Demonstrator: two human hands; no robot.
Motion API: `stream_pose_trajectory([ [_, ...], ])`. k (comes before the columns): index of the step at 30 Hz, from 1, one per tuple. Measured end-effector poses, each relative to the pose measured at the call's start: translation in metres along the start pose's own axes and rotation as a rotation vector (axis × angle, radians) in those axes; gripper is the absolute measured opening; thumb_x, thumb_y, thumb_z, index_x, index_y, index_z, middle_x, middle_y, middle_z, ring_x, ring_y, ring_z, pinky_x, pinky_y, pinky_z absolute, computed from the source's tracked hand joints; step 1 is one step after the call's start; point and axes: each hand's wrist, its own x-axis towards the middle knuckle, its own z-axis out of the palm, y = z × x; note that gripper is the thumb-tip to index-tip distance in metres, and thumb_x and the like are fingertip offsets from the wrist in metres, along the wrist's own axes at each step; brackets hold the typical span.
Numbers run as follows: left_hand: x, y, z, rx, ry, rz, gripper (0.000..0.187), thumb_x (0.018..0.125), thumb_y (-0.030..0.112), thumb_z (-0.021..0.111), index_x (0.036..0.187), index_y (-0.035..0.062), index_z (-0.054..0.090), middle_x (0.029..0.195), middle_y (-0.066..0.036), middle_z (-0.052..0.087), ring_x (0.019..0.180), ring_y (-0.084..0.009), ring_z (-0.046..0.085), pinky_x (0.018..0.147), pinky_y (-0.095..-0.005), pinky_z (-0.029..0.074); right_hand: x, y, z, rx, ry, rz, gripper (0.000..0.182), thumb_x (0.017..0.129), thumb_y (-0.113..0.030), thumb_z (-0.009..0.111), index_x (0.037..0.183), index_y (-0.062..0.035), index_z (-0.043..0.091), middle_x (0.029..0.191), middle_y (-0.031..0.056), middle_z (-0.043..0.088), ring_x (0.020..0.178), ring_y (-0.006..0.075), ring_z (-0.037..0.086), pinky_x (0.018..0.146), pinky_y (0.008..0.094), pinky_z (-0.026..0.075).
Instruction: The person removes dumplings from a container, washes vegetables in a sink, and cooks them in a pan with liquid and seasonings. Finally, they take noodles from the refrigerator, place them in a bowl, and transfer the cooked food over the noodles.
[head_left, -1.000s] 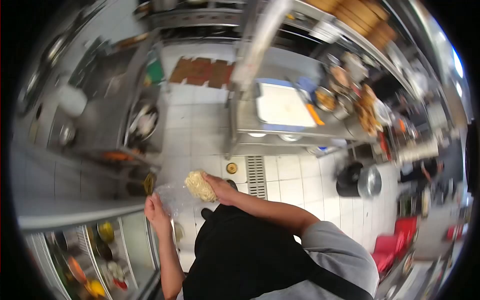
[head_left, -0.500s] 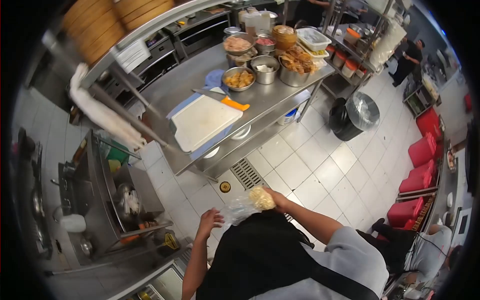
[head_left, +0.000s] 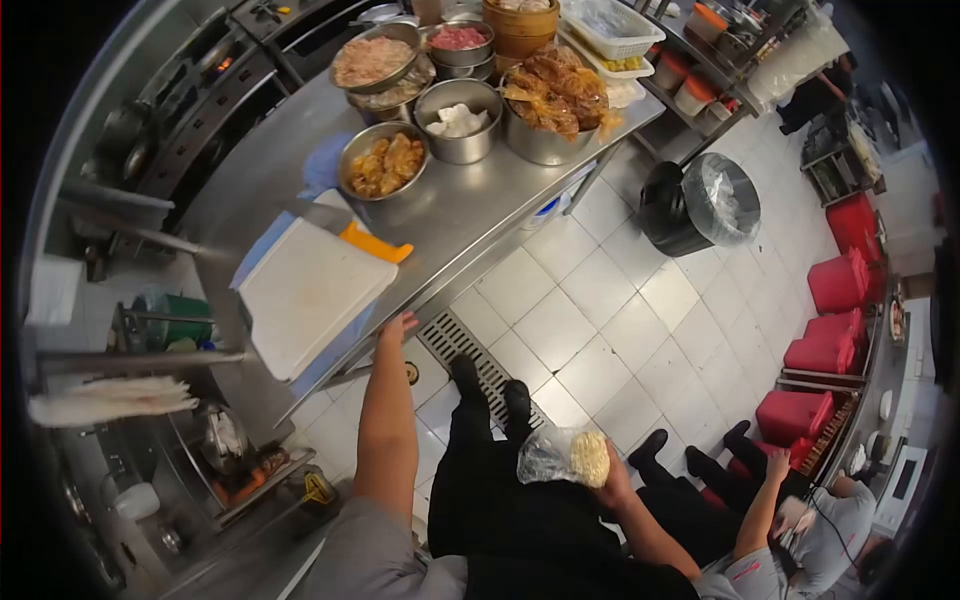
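Observation:
At the front edge of the steel table, my left hand reaches out with its fingers extended and nothing in them. Just beyond it lies a white cutting board on a blue cloth. A knife with an orange handle rests across the board's far corner. Low in front of my apron, my right hand grips a clear plastic bag with a pale yellow clump of what looks like noodles at its end. The bag's loose part hangs toward the left.
Metal bowls of food stand along the table, among them a bowl of orange-brown pieces and a pot piled with brown meat. A lined black bin stands on the tiled floor. Another person is close at my right.
I am closer to the table. My left hand has left the bag and moved forward to the table edge. The bag stays in my right hand, now farther right.

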Motion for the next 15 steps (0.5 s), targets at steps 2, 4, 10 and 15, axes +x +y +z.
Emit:
stream_pose_trajectory([
  [2, 0.010, 0.006, -0.006, -0.157, -0.068, -0.062, 0.048, 0.101, 0.033, 0.048, 0.133, -0.0016, 0.042, 0.117, -0.021, 0.062, 0.100, -0.0324, 0.066, 0.075, -0.0444, 0.060, -0.004, 0.002, -0.017, 0.046, 0.062, -0.011, 0.051, 0.106, -0.044, 0.032, 0.133, -0.0048, 0.050, 0.125, 0.0102, 0.061, 0.111, 0.0256, 0.061, 0.097, 0.0414, 0.050],
  [4, 0.026, 0.014, 0.005, -0.325, -0.140, -0.125, 0.048, 0.100, 0.033, 0.047, 0.133, -0.0019, 0.041, 0.112, -0.021, 0.064, 0.093, -0.0327, 0.068, 0.071, -0.0433, 0.061, -0.011, 0.005, -0.018, 0.047, 0.102, -0.009, 0.051, 0.106, -0.044, 0.032, 0.133, -0.0050, 0.050, 0.125, 0.0102, 0.061, 0.110, 0.0253, 0.062, 0.096, 0.0414, 0.050],
  [10, 0.073, 0.068, 0.004, -0.022, -0.109, -0.165, 0.048, 0.100, 0.032, 0.047, 0.133, -0.0017, 0.041, 0.110, -0.021, 0.064, 0.090, -0.0327, 0.068, 0.069, -0.0428, 0.061, -0.014, 0.005, 0.020, 0.020, 0.198, 0.060, 0.054, 0.106, -0.048, 0.027, 0.131, -0.0062, 0.051, 0.124, 0.0097, 0.061, 0.111, 0.0241, 0.061, 0.097, 0.0392, 0.049],
  [15, 0.049, 0.044, 0.004, 0.026, -0.105, -0.186, 0.047, 0.100, 0.032, 0.047, 0.133, -0.0015, 0.041, 0.108, -0.021, 0.065, 0.087, -0.0328, 0.069, 0.067, -0.0424, 0.061, 0.014, 0.003, 0.039, -0.050, 0.142, 0.067, 0.054, 0.106, -0.046, 0.026, 0.132, -0.0059, 0.049, 0.124, 0.0100, 0.061, 0.113, 0.0246, 0.059, 0.099, 0.0396, 0.047],
])
